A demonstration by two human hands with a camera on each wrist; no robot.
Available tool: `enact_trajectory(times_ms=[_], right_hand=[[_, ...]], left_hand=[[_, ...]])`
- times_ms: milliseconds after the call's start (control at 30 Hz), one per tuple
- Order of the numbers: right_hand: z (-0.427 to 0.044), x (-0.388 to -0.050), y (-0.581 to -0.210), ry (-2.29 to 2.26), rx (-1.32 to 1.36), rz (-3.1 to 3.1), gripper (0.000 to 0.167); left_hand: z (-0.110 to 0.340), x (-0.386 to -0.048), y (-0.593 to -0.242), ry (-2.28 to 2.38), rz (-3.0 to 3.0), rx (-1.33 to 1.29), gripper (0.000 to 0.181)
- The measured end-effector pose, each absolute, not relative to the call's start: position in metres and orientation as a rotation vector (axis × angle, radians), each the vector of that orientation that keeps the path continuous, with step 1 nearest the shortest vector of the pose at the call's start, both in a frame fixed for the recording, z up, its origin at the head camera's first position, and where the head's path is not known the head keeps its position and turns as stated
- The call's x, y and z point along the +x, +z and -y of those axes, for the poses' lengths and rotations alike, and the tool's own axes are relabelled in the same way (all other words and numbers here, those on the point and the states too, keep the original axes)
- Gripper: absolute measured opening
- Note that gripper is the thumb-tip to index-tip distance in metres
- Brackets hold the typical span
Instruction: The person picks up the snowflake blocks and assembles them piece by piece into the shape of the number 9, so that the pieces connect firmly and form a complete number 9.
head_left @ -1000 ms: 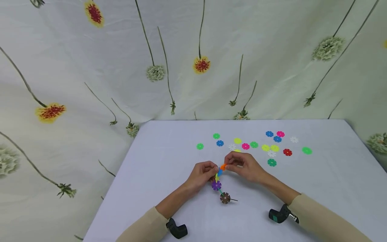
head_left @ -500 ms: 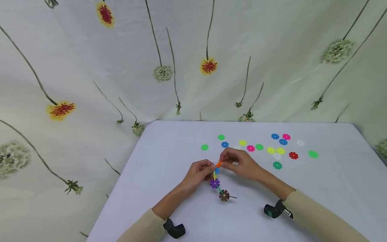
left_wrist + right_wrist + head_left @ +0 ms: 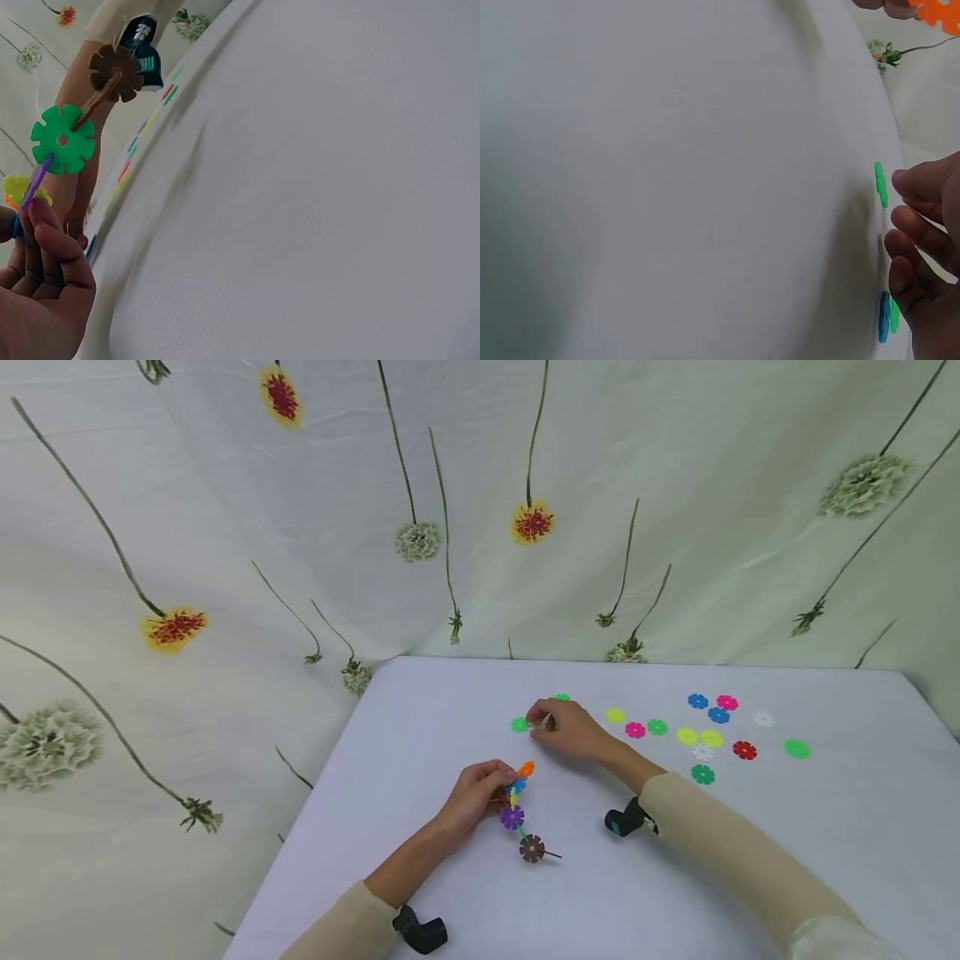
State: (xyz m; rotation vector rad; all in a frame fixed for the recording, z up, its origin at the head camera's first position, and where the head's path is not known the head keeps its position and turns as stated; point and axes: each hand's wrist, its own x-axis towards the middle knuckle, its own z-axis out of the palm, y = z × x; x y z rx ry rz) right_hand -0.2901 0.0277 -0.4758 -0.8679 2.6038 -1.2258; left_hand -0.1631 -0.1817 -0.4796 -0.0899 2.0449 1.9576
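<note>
My left hand (image 3: 476, 793) pinches a chain of interlocked notched plastic discs (image 3: 513, 817) above the table. From its top run orange, blue, yellow, purple, green and brown pieces, with another brown disc (image 3: 553, 855) edge-on at the lower end. In the left wrist view the green linked disc (image 3: 63, 140) faces the camera. My right hand (image 3: 572, 731) is over the table with fingers slightly bent and apart, nothing visible between them. Its fingertips are close to a loose green disc (image 3: 520, 724); in the right wrist view that green disc (image 3: 881, 184) lies just beyond them.
Loose notched discs lie scattered over the far half of the white table (image 3: 420, 718), among them a pink disc (image 3: 635, 730), a red disc (image 3: 745, 750) and a dark green disc (image 3: 702, 774). A flower-print cloth (image 3: 480, 585) hangs behind the table's back edge.
My right hand has let go of the orange disc at the chain's top and moved up and away toward the loose green disc. The left hand keeps its hold. The head view has shifted slightly.
</note>
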Motion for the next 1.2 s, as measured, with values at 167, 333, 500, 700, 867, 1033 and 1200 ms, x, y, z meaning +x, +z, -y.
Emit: enact_trajectory(times_ms=[167,333,500,700,867,1033,1200], right_hand=[[-0.004,-0.303,-0.48,-1.053,-0.791,-2.738,0.031],[0.001,-0.307,-0.476,-1.041,-0.805,-2.759,0.021],[0.002,-0.307,-0.482,-1.196,-0.888,-2.659,0.008],[-0.008,-0.296,-0.479,-1.32,-0.83,-2.641,0.018],[-0.029,-0.281,-0.473,-1.42,-0.775,-2.533,0.017],[-0.053,-0.265,-0.471,-1.581,-0.708,-2.318,0.016],[-0.073,-0.248,-0.466,-1.659,-0.599,-2.176,0.021]], left_hand=[[0.183,-0.161,-0.478,1.949,-2.023,-0.078,0.017],[0.179,-0.163,-0.48,1.943,-2.012,-0.08,0.018],[0.179,-0.162,-0.481,1.949,-2.007,-0.091,0.016],[0.177,-0.164,-0.482,1.953,-1.983,-0.074,0.015],[0.173,-0.166,-0.48,1.938,-1.99,-0.067,0.016],[0.168,-0.169,-0.481,1.931,-2.002,-0.059,0.017],[0.163,-0.171,-0.481,1.91,-2.021,-0.049,0.02]])
